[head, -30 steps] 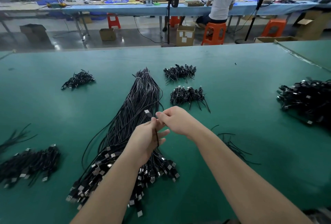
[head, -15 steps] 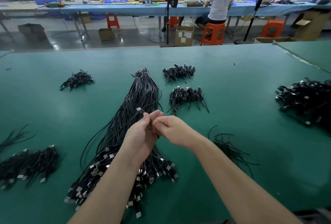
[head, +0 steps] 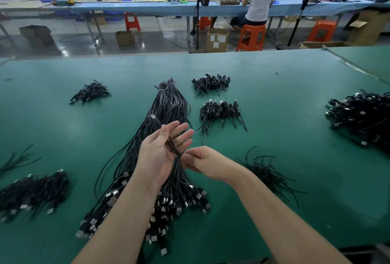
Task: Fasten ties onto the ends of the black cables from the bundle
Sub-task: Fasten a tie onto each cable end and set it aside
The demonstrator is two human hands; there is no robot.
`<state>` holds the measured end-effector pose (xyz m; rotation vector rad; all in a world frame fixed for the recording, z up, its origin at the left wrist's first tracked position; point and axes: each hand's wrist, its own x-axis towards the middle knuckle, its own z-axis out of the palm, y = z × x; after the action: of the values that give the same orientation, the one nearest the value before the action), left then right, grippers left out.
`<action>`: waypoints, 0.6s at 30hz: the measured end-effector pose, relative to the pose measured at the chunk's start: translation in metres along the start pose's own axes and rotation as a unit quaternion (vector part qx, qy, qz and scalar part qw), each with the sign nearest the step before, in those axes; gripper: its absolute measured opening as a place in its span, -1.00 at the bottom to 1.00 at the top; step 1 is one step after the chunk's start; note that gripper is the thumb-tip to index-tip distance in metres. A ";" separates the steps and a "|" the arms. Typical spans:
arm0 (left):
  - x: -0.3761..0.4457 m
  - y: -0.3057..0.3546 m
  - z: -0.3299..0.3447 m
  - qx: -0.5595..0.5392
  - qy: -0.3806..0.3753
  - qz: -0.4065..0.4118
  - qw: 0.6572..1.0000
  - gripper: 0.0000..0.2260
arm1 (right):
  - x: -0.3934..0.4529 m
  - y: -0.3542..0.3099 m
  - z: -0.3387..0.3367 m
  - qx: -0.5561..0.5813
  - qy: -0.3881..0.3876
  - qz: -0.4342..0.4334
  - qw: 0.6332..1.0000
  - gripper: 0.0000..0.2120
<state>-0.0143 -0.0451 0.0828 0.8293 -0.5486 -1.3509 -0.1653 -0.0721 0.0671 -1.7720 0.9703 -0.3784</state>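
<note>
Black cable (head: 168, 146) across hands (head: 160, 156)

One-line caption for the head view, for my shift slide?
Left hand open under a black cable, right hand pinching it above the bundle.

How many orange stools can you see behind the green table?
4 in view. One stool at far left by the blue bench, one behind the fan stand, one under the seated person, one at right. Others may be hidden.
</note>
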 end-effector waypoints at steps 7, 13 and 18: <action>-0.009 0.005 -0.004 0.035 -0.105 -0.021 0.994 -0.67 | -0.002 0.003 -0.021 0.067 -0.052 0.035 0.996 -0.63; -0.022 0.005 -0.002 0.141 -0.234 -0.026 0.962 -0.69 | 0.007 -0.015 -0.037 0.072 -0.057 0.070 0.993 -0.66; -0.024 0.007 -0.004 0.265 -0.252 -0.065 0.928 -0.67 | 0.011 -0.033 -0.043 0.030 -0.055 0.094 0.994 -0.57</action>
<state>-0.0110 -0.0206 0.0888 0.9593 -1.3249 -1.5709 -0.1718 -0.1030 0.1127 -1.6148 1.0277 -0.1866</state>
